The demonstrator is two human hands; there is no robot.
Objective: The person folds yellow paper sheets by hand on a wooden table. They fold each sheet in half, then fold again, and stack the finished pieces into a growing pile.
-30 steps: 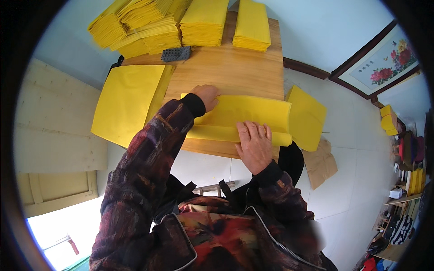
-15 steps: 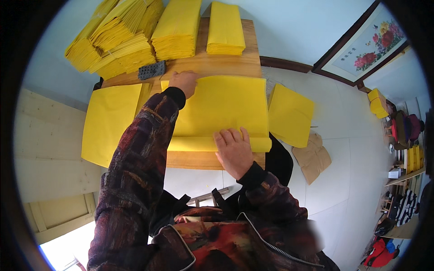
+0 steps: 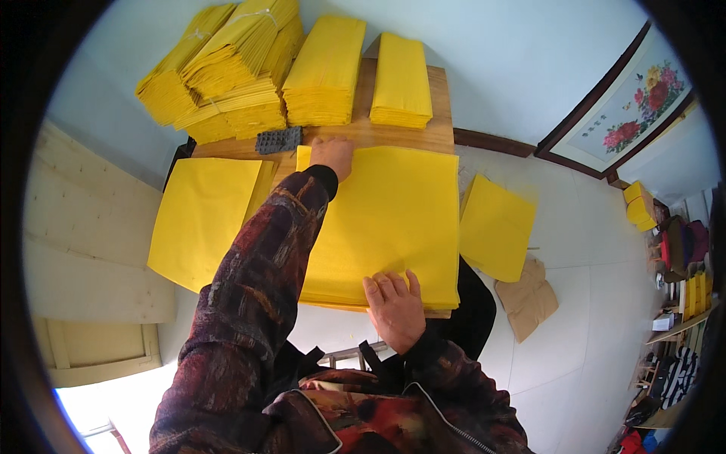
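A stack of wide yellow sheets [image 3: 378, 219] lies flat on the wooden table. At its far edge, left of the middle, my left hand [image 3: 333, 157] rests with its fingers curled in; what they close on, if anything, is hidden. My right hand [image 3: 397, 310] is open at the near edge, fingers apart and fingertips on the top sheet. The near edges of several sheets show in a thin layered line beside it. To the left, partly behind my left sleeve, lies another pile of yellow sheets [image 3: 200, 212].
Tall piles of folded yellow paper [image 3: 321, 72] line the back of the wooden table [image 3: 442, 106], and a grey ridged block [image 3: 279, 141] sits before them. Right of the table are a yellow stack [image 3: 497, 227] and brown paper [image 3: 527, 299]. A framed flower picture [image 3: 624, 106] leans at the wall.
The rolled-over near edge of the top sheet now lies flat. My right hand has drawn toward me to the near edge. My left hand stays at the far edge while the view shifts.
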